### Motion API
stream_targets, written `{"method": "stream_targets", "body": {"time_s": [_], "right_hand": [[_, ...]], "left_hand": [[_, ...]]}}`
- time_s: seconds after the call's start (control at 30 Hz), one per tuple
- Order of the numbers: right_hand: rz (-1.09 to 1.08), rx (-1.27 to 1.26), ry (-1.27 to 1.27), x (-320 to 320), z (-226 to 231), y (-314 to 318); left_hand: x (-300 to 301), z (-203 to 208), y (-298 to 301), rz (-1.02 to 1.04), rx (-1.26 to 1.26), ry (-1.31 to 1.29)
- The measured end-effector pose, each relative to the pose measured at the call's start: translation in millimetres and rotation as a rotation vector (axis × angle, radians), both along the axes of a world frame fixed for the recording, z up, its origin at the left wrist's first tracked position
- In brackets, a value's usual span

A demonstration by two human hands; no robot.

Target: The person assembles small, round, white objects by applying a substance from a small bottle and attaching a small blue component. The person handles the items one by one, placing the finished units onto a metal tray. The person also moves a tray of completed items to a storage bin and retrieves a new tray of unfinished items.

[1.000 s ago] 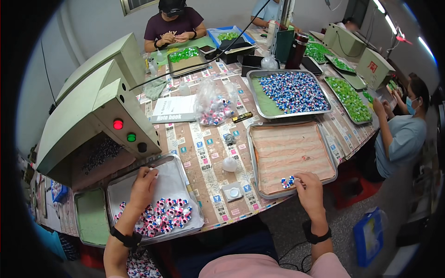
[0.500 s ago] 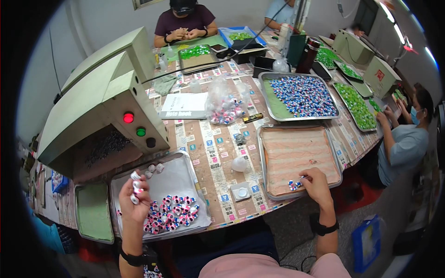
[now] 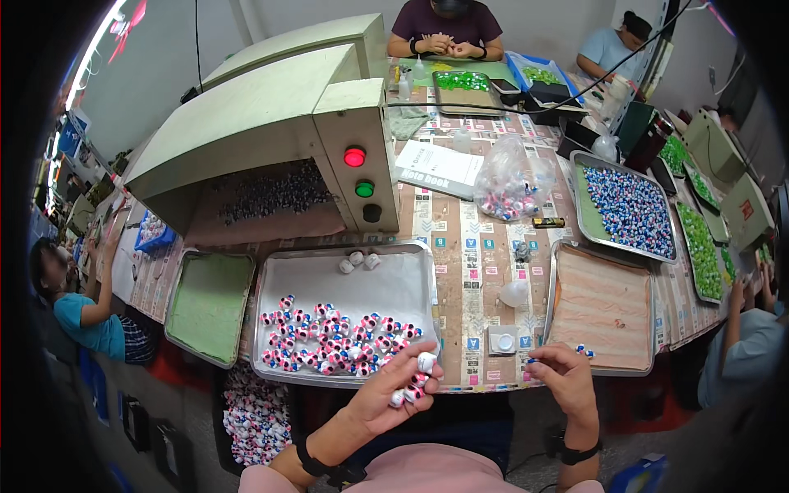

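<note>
Crowded with trays and a pale green hooded machine point(image 3: 271, 140), the patterned desk point(image 3: 460, 246) runs away from the person toward co-workers seated at its far end. Left hand point(image 3: 393, 396) is curled, its fingers point(image 3: 421, 380) cupping several small round white beads with pink and blue marks point(image 3: 417, 376) just off the near desk edge. Right hand point(image 3: 563, 380) pinches one tiny blue-tipped piece point(image 3: 532, 360) between thumb and forefinger, over the desk's near edge.

Just beyond the left fingers lies the silver metal tray point(image 3: 345, 275) with a heap of like beads; beside the right fingers sits the tray lined with tan ribbed cloth point(image 3: 604, 304), a few pieces on its near rim.

I judge the loose cupped beads may roll out over the edge, since the hand hangs partly off the desk; many already lie below on the floor point(image 3: 255, 419).
</note>
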State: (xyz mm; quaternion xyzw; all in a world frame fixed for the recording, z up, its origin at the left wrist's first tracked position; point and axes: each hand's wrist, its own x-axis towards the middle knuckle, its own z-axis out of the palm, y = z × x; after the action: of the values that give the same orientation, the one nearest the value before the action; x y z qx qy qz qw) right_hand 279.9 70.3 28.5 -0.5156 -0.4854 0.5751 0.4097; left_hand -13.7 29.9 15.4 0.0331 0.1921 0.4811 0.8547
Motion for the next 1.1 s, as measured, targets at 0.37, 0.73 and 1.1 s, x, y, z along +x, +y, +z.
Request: {"method": "stream_targets", "body": {"time_s": [0.37,0.73,1.1], "right_hand": [[-0.001,0.333,-0.463,-26.3,-4.3,11.8],[0.081,0.694,-0.803,-40.7,-22.0,25.8],[0.048,0.493,-0.562,-39.0,-13.6,17.0]], "left_hand": [[10.2,-4.8,-21.5,-0.094,0.108,0.183],[20.4,4.2,-33.2,-0.112,0.102,0.559],[21.5,-2.2,-34.9,-0.130,0.097,0.366]]}}
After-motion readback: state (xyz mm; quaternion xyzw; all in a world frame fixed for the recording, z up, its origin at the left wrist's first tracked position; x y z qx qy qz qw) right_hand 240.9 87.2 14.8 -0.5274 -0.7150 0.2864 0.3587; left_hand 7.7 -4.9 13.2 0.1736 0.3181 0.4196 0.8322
